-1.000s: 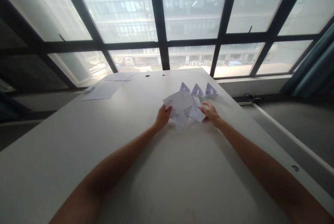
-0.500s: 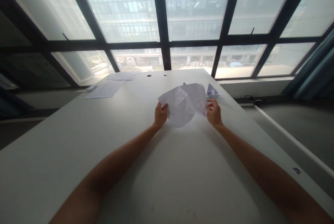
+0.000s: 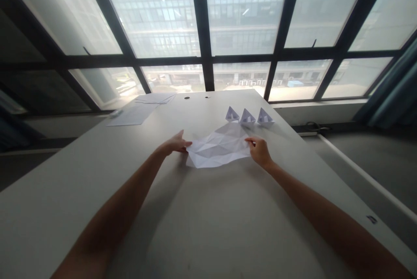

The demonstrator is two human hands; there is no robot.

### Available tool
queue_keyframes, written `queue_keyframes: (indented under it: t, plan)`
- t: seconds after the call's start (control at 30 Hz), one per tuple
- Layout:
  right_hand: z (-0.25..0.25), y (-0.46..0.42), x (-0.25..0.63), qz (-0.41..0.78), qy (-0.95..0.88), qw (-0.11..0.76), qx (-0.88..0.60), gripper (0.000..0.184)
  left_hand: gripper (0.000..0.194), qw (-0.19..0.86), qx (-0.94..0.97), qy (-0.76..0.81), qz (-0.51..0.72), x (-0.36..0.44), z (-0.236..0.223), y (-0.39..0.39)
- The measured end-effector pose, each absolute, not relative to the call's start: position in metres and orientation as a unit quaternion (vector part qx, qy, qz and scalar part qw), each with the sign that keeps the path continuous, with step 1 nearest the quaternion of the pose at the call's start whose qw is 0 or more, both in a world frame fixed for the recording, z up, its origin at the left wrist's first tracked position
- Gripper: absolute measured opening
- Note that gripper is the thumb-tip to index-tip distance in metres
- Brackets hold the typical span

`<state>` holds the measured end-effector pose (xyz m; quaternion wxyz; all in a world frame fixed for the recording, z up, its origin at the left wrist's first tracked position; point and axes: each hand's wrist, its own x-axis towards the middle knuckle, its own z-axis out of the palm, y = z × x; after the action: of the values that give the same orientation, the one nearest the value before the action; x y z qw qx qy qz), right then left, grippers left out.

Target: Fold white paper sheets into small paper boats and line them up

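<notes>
A creased white sheet of paper (image 3: 220, 146) stretches between my hands, low over the table. My left hand (image 3: 175, 143) pinches its left edge between thumb and fingers. At the right edge, my right hand (image 3: 259, 149) is closed on the paper with thumb and forefinger. Just beyond the sheet stand three folded paper boats in a row: a left one (image 3: 232, 114), a middle one (image 3: 247, 117) and a right one (image 3: 265, 117). The sheet's far edge comes close to the left and middle boats; whether it touches them I cannot tell.
The white table (image 3: 202, 218) reaches to the windows (image 3: 241, 14). White paper sheets (image 3: 130, 114) lie at its far left. A dark round hole (image 3: 186, 97) is near the far edge. A small dark label (image 3: 371, 219) sits by the right edge.
The sheet has come down and nearer, and lies flatter and wider between my hands. My left hand has moved left and down, my right slightly down. All three boats now show.
</notes>
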<state>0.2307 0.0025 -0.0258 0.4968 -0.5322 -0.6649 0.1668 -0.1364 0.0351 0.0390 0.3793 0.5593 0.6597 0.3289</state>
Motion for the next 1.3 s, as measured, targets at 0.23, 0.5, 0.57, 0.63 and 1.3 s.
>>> queue_keyframes:
  t: [0.23,0.5,0.57,0.63,1.3]
  plan:
    - [-0.029,-0.023,0.198,0.126,-0.731,0.399,-0.539,0.025,0.076,0.147,0.767,0.587,0.215,-0.062,0.028,0.01]
    - [-0.012,-0.064,0.196,-0.034,-0.79,0.191,-0.582,0.016,0.072,0.145,0.743,0.625,0.191,-0.024,-0.035,-0.03]
    - [-0.004,-0.073,0.184,-0.11,-0.787,0.176,-0.582,0.018,0.071,0.114,0.753,0.618,0.193,-0.027,-0.039,-0.031]
    - [0.0,-0.08,0.166,-0.117,-0.802,0.154,-0.566,0.026,0.071,0.09,0.757,0.623,0.177,-0.028,-0.04,-0.031]
    - [-0.024,-0.08,0.188,-0.024,-0.849,0.099,-0.519,0.046,0.067,0.033,0.764,0.642,0.058,-0.136,-0.032,0.003]
